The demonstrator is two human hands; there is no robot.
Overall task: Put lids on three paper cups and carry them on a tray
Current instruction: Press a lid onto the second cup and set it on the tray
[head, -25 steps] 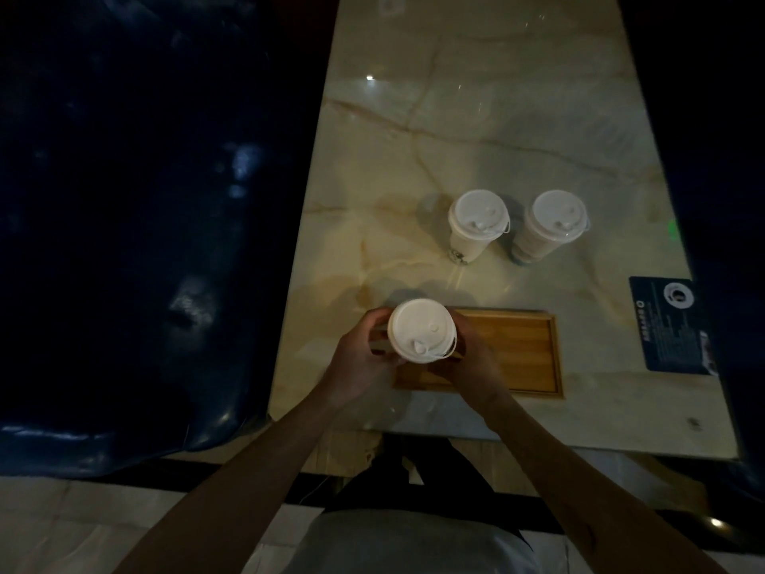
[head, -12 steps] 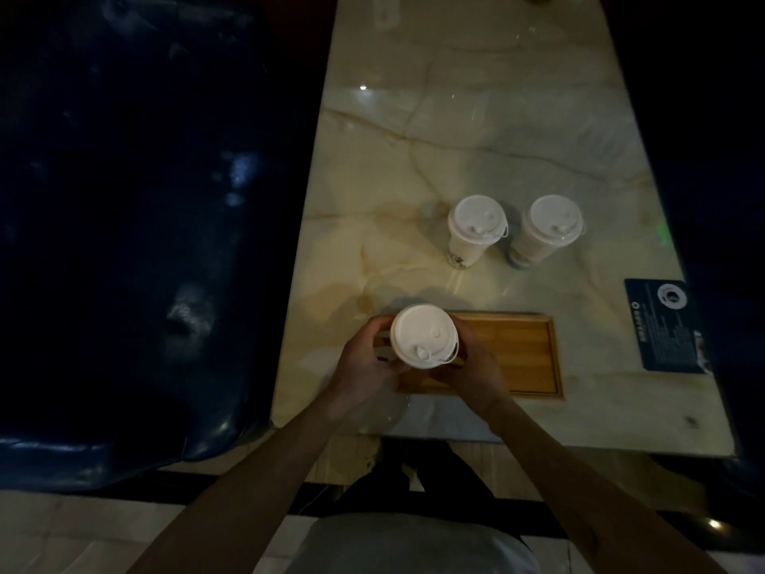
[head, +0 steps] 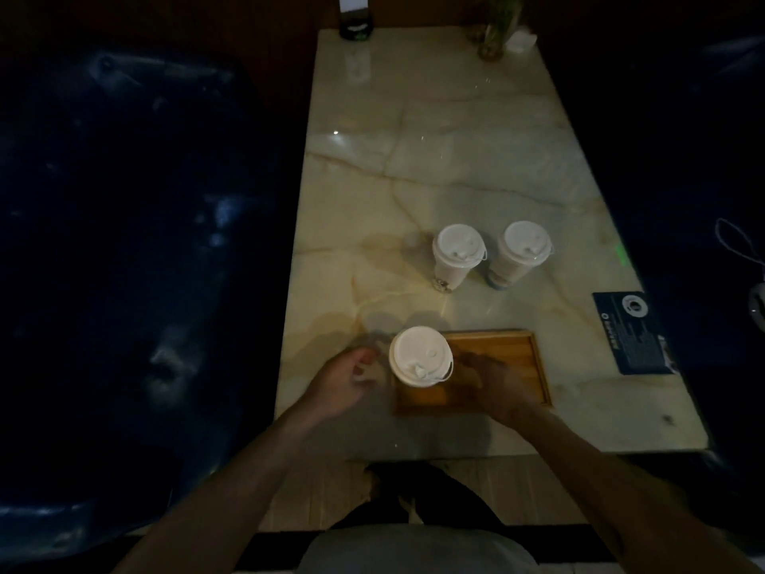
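Lidded paper cup (head: 420, 358) standing upright at the left end of the wooden tray (head: 503, 358), between both sets of fingers. Left hand (head: 345, 381) just left of the cup, fingers loosely curled and released, a narrow gap visible between fingertips and cup wall. Right hand (head: 494, 385) just right of the cup, over the tray, blurred; fingers spread and apparently off the cup, contact not certain. Two further lidded cups (head: 457, 252) and (head: 521, 250) side by side on the marble table (head: 434, 159), well beyond the fingertips, apart from the tray. Dark card (head: 631, 331) right of the right hand.
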